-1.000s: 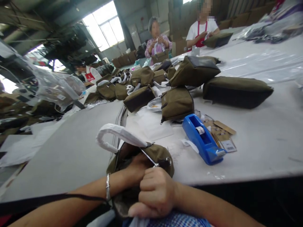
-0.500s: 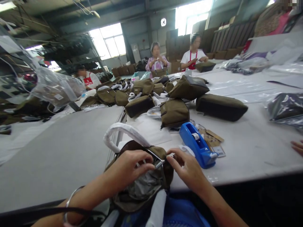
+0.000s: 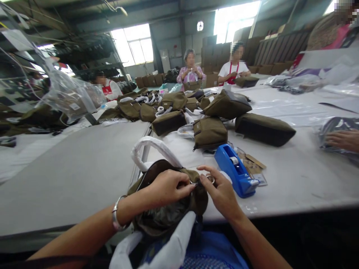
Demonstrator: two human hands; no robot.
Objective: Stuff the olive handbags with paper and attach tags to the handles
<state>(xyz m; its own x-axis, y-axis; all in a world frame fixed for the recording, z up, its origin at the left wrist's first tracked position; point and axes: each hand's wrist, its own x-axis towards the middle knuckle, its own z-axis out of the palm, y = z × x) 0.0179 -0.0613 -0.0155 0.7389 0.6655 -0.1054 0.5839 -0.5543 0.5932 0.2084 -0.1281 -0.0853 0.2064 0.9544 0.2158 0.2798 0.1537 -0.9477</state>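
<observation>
An olive-green handbag [image 3: 202,198] stands open in front of me at the table edge, its grey lining showing. White wrapping covers both its handles [image 3: 157,144]. My left hand [image 3: 169,185], with a silver bangle at the wrist, reaches across the opening. Its thumb and forefinger pinch the zipper pull at the bag's right end; the fingers mostly hide the pull. On the other side of that corner, my right hand [image 3: 221,190] holds the bag's end by thumb and fingers, forefinger stretched out. A blue tape dispenser [image 3: 237,172] stands just beyond my right hand.
Several olive bags [image 3: 210,132] lie heaped farther back on the white table [image 3: 84,160]. Cardboard tags [image 3: 252,162] lie beside the dispenser. At right, another person's hand [image 3: 343,140] rests on a plastic-wrapped bag [image 3: 335,127]. Clear plastic [image 3: 75,97] hangs at left. Co-workers sit across the table.
My left hand has moved right and closed its fingertips on the zipper pull. My right forefinger has lifted and straightened. Another person's hand has come onto the wrapped bag at right.
</observation>
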